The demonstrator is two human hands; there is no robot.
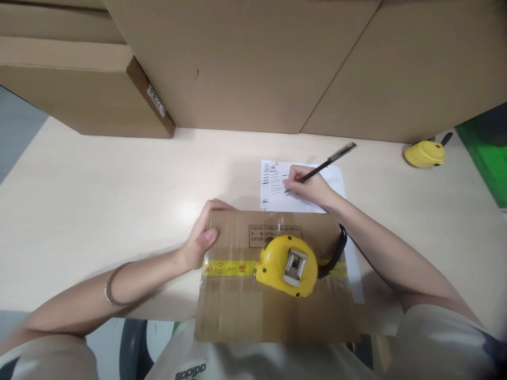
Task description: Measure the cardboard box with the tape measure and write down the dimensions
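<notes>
My right hand (311, 184) is closed around a black pen (330, 159), whose tip touches a white sheet of paper (273, 198) bearing rows of handwritten marks. With my left hand (201, 237) I grip the upper left edge of a cardboard box (233, 311), thumb on top and the other fingers mostly hidden behind it. Yellow printed tape runs across the box, below a printed label frame. On the box lies a yellow tape measure (287, 266) with a metal clip and a black strap. The lower part of the paper is covered by the box.
Large cardboard boxes (245, 68) stand along the back of the pale table (99, 190). Another carton (87, 95) with a handwritten label sits at the back left. A second yellow tape measure (424, 153) lies at the far right, near a green surface (485, 153).
</notes>
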